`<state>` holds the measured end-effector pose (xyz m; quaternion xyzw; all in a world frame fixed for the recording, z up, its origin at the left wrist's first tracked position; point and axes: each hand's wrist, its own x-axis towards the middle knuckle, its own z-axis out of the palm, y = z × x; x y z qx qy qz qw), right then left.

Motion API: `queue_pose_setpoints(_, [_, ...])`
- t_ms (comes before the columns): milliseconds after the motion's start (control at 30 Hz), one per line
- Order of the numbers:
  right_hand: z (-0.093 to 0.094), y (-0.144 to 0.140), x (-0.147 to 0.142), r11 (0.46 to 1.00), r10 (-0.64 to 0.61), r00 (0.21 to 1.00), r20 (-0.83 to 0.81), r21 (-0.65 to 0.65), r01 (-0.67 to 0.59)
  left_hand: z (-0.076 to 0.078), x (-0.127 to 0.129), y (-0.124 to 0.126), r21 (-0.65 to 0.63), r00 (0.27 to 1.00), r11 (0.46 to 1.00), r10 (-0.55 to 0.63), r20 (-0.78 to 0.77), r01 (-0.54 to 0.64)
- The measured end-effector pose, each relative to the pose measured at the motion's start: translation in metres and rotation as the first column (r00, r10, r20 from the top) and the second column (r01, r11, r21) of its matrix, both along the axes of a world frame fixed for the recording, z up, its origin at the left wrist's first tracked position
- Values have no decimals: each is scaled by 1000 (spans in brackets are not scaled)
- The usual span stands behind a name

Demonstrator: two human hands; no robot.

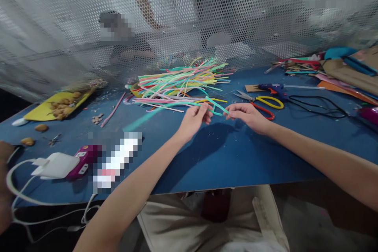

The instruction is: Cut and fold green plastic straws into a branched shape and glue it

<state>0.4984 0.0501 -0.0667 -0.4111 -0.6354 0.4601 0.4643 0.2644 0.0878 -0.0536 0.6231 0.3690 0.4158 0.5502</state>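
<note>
Left hand (197, 116), right hand (247, 115) pinch a bent teal pipe cleaner (217, 105), centre frame. Right of centre: scissors (254, 99), 1 pair; glue gun (279, 89), 1. Blue tabletop (203, 165) separates hands from front edge (206, 189), lower centre.

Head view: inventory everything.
Perforated metal screen: one, grey, back
Flat table: one, blue, underneath
Thin fuzzy stems: many, multicoloured, centre
Bent fuzzy stem: count unclear, teal, in hands
Steel scissors: one, red-yellow handles, right
Plastic glue gun: one, blue, right
Paper scraps: several, mixed, right
Lump-topped sheet: one, yellow, left
Boxy socket block: one, purple, front left
Cabled charger: one, white, front left
Pixelated slab: one, whitish, left
Left hand: one, bare, centre
Right hand: one, bare, centre
</note>
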Motion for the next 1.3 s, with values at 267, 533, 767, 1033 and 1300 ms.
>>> queue_pose_setpoints(267, [0,2,7,978,-117,961,251,196,68,3,-62,67,198,819,966,249,-517,-169])
queue_pose_setpoints(533, [9,-6,5,716,-468,712,523,697,-41,30,-49,33,731,768,667,391,-507,143])
queue_pose_setpoints(767, [9,-6,6,700,-495,677,544,712,-60,10,-20,7,826,770,415,352,-533,382])
queue_pose_setpoints(1033, [17,-16,-4,742,-453,687,568,668,-63,13,-13,-3,838,790,448,368,-490,311])
queue_pose_setpoints(1300, [20,-23,-7,737,-465,734,496,676,10,11,-11,-8,898,803,335,429,-414,285])
